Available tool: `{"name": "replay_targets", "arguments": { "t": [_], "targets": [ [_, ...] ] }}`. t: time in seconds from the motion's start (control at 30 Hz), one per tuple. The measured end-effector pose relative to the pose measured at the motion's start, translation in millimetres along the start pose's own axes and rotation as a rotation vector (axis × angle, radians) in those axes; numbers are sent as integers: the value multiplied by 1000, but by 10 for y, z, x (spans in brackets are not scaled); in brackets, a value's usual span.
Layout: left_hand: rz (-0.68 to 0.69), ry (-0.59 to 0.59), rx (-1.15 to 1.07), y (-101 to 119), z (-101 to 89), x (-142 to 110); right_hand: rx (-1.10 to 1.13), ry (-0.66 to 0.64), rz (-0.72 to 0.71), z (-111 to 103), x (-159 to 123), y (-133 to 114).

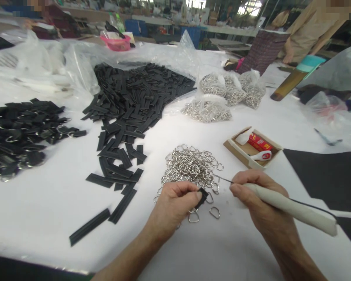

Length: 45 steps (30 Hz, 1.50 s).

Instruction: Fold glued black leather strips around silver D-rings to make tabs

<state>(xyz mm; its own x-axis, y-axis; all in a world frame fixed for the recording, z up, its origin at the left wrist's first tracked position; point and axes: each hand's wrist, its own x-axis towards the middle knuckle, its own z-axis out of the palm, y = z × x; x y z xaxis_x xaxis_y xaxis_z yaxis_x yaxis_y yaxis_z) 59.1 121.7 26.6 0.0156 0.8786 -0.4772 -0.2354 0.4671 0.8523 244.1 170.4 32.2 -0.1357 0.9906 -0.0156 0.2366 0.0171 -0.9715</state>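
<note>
Fingers of left hand (175, 203) pinch black strip (203, 196); right hand (261, 207) clenches pale-handled tool (298, 210); bare thin tip near, so slip could prick left hand.

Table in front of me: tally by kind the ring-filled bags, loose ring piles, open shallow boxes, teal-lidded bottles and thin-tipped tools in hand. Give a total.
Ring-filled bags: 4
Loose ring pile: 1
Open shallow box: 1
Teal-lidded bottle: 1
Thin-tipped tool: 1
Total: 8
</note>
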Motion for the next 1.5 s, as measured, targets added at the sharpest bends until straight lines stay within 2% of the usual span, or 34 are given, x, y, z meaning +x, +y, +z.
{"name": "replay_targets", "arguments": {
  "t": [0.17,0.27,0.33,0.4,0.5,0.6,0.73,0.83,0.97,1.03,1.13,1.27,1.37,1.5],
  "targets": [
    [67,24,-209,-105,-81,14,-113,49,-64,15,-28,-63],
    [151,73,-260,-117,-142,-5,-221,110,-104,12,-33,-60],
    [195,105,-277,-101,-185,-31,-263,95,-144,-10,-36,-30],
    [207,120,-315,-77,-229,-67,-230,2,-170,-34,-46,-8],
    [198,125,-411,-49,-303,-131,-59,-173,-136,-31,-88,-42],
    [210,131,-493,-44,-395,-186,106,-238,-72,33,-124,-118],
    [235,189,-563,-54,-538,-225,221,-379,-130,168,-55,-138],
    [224,247,-582,-61,-628,-244,294,-392,-75,321,12,-144],
    [196,261,-625,-67,-713,-268,383,-276,226,603,-18,-309],
    [155,228,-667,-72,-746,-271,381,-289,281,741,-49,-429],
    [75,194,-737,-88,-784,-258,376,-337,260,902,-56,-551],
    [-9,212,-852,-111,-788,-227,373,-392,223,1011,-25,-559],
    [-55,224,-912,-119,-767,-210,338,-371,225,1042,-24,-525],
    [-53,179,-901,-127,-745,-194,311,-339,233,1061,-40,-506]
  ]
}}
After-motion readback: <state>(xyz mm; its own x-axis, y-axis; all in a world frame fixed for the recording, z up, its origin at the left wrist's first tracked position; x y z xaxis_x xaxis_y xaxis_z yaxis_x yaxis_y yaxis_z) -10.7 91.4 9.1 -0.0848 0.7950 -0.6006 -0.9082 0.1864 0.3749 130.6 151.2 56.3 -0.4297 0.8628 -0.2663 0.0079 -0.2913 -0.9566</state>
